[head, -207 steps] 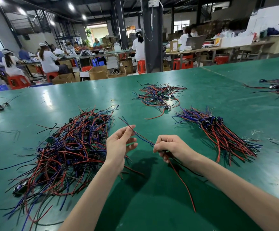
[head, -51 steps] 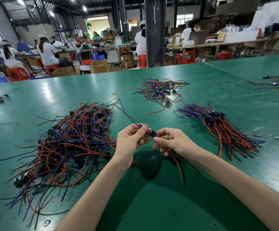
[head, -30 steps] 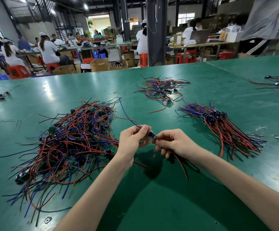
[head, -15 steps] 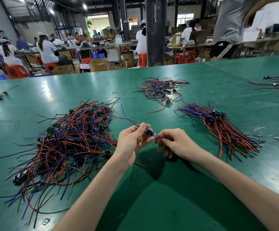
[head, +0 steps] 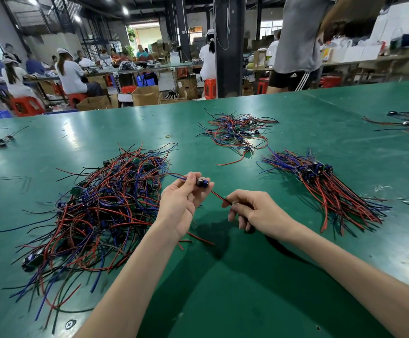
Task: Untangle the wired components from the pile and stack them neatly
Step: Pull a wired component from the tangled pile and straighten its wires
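1. Left hand (head: 181, 206) fingers pinch a small wired component (head: 202, 182), held just above the counter (head: 247, 301).
2. Right hand (head: 257, 213) fingers are curled, gripping its red wire (head: 217, 195) close by.
3. Big tangled pile (head: 106, 211) sits left of the hands, with the neat stack (head: 325, 189) to the right.
4. Smaller loose bunch (head: 235, 135) lies further back.
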The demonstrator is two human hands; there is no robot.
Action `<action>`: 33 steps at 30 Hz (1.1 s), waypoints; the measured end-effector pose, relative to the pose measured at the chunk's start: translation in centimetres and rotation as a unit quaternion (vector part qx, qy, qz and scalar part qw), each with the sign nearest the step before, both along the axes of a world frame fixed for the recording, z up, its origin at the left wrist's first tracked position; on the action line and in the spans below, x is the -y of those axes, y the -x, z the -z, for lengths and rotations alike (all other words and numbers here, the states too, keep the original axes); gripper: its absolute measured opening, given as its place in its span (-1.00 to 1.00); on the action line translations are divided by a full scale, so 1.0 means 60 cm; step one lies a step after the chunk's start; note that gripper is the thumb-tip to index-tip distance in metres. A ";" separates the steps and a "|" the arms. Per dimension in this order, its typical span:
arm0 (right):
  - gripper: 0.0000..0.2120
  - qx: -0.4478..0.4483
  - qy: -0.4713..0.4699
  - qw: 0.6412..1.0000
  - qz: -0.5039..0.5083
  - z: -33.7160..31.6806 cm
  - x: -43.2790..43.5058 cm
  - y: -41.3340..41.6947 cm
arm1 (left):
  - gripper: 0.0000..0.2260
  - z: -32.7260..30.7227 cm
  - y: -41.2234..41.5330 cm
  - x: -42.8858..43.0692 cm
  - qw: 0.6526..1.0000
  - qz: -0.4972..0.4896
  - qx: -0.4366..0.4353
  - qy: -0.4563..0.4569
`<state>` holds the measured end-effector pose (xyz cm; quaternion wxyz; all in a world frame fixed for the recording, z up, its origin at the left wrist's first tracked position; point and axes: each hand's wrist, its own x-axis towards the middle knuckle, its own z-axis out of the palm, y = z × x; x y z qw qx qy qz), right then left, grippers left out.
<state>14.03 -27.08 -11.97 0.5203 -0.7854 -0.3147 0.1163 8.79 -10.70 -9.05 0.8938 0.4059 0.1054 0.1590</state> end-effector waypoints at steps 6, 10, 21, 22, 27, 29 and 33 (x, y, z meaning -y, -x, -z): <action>-0.86 -0.028 0.000 0.999 0.021 -0.002 0.004 -0.001 | -0.83 -0.003 0.000 -0.009 1.000 0.016 0.005 0.019; -0.82 -0.030 -0.004 0.999 0.023 -0.007 0.005 0.000 | -0.84 -0.006 0.000 -0.017 1.000 0.012 0.004 0.025; -0.83 -0.075 -0.012 0.997 -0.009 -0.014 0.010 -0.004 | -0.85 -0.005 -0.003 -0.039 0.999 -0.025 -0.019 0.018; -0.81 -0.069 0.000 0.998 0.004 -0.013 0.011 -0.007 | -0.85 -0.006 -0.003 -0.040 0.999 -0.030 -0.014 0.022; -0.75 -0.043 0.028 0.999 -0.017 -0.013 0.012 -0.007 | -0.84 -0.007 -0.003 -0.040 0.999 -0.046 -0.013 0.009; -0.69 -0.040 0.026 0.998 -0.043 -0.012 0.011 -0.004 | -0.85 -0.007 -0.004 -0.045 0.998 -0.063 -0.013 0.013; -0.81 -0.040 0.016 0.999 -0.032 -0.015 0.013 -0.007 | -0.85 -0.007 -0.005 -0.059 0.995 -0.094 -0.012 0.035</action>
